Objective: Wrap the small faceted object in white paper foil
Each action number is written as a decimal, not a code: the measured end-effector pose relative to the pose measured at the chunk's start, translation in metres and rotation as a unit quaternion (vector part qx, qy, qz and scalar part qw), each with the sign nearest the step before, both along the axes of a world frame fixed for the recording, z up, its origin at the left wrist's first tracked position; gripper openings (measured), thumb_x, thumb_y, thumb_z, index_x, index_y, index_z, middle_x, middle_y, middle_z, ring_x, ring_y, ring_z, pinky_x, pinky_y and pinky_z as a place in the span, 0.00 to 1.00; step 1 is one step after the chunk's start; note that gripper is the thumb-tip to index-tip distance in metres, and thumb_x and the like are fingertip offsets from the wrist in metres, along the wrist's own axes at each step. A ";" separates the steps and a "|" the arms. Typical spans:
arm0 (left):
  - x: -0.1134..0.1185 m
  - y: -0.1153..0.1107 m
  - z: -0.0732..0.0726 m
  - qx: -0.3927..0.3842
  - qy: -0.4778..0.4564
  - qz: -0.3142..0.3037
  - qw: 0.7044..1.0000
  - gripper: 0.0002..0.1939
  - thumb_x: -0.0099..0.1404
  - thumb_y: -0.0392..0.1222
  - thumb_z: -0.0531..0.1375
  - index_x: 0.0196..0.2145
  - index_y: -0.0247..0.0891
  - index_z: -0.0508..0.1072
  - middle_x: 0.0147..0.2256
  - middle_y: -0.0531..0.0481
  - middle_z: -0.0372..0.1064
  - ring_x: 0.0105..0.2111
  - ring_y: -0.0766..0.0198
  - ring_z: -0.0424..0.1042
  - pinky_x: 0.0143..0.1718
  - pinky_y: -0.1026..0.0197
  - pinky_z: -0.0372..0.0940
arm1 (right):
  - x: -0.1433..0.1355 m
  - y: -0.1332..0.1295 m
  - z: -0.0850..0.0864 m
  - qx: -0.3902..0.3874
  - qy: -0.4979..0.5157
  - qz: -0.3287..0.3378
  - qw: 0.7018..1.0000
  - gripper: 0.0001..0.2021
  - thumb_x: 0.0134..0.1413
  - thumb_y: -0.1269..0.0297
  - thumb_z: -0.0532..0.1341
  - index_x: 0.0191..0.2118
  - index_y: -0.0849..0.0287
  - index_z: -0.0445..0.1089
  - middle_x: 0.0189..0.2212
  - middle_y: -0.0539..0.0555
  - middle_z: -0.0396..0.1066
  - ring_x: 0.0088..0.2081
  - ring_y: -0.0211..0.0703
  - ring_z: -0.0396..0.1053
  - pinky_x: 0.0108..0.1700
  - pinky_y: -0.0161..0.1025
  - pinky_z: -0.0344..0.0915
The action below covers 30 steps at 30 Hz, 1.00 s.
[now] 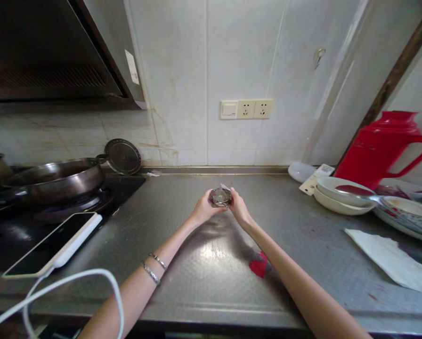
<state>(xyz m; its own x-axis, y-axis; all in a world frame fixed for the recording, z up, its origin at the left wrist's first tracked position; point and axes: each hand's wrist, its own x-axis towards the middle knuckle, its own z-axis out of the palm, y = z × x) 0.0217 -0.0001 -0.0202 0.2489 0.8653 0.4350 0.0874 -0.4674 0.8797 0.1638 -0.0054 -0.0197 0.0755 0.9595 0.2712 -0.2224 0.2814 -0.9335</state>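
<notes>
Near the middle of the steel counter, a small round dish of clear, greyish glass is held between both hands. My left hand grips its left side, with the fingers closed around it and partly hidden. On the right side, the fingers of my right hand press against the rim. Something thin and pale sticks up just behind the dish, too small to make out. Whether the dish touches the counter I cannot tell. A red scrap lies below my right forearm. Two silver bracelets circle the left forearm.
Left, a steel pan stands on the stove, near a round dark perforated disc. A cabled phone lies at the stove's edge. Right are stacked bowls, a red thermos, a patterned plate and a paper towel.
</notes>
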 end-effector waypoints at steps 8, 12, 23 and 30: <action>0.000 -0.006 0.002 0.058 0.055 0.184 0.980 0.41 0.43 0.44 0.71 0.52 0.35 0.59 0.46 0.39 0.68 0.47 0.52 0.70 0.48 0.51 0.64 | -0.013 -0.017 0.006 0.003 -0.039 0.017 0.999 0.23 0.57 0.47 0.51 0.45 0.57 0.72 0.38 0.54 0.75 0.45 0.47 0.69 0.47 0.41 0.65; -0.005 -0.002 0.004 0.082 0.052 0.243 0.965 0.39 0.43 0.44 0.71 0.50 0.35 0.61 0.47 0.39 0.67 0.49 0.51 0.68 0.49 0.51 0.63 | -0.024 -0.027 0.008 0.013 -0.020 0.051 0.998 0.21 0.55 0.47 0.54 0.46 0.55 0.71 0.44 0.54 0.73 0.48 0.47 0.69 0.50 0.42 0.65; -0.007 -0.001 0.003 0.036 0.050 0.206 0.977 0.40 0.41 0.49 0.72 0.50 0.36 0.63 0.42 0.42 0.71 0.43 0.55 0.72 0.45 0.54 0.65 | -0.010 -0.020 0.011 -0.091 0.004 -0.012 0.996 0.23 0.41 0.47 0.63 0.40 0.59 0.70 0.37 0.55 0.71 0.36 0.43 0.70 0.35 0.39 0.71; -0.012 0.005 -0.002 0.026 0.039 0.123 0.991 0.39 0.43 0.48 0.72 0.50 0.36 0.64 0.44 0.42 0.71 0.44 0.56 0.72 0.48 0.55 0.65 | 0.007 0.000 -0.004 -0.076 -0.069 -0.052 0.993 0.16 0.47 0.49 0.56 0.33 0.57 0.67 0.30 0.54 0.72 0.31 0.43 0.71 0.32 0.39 0.70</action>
<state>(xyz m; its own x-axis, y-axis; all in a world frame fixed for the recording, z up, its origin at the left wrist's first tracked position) 0.0097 0.0052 -0.0220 0.0671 0.8805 0.4692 0.2717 -0.4686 0.8406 0.1704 -0.0050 -0.0237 0.1476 0.9792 0.1393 -0.0659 0.1503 -0.9864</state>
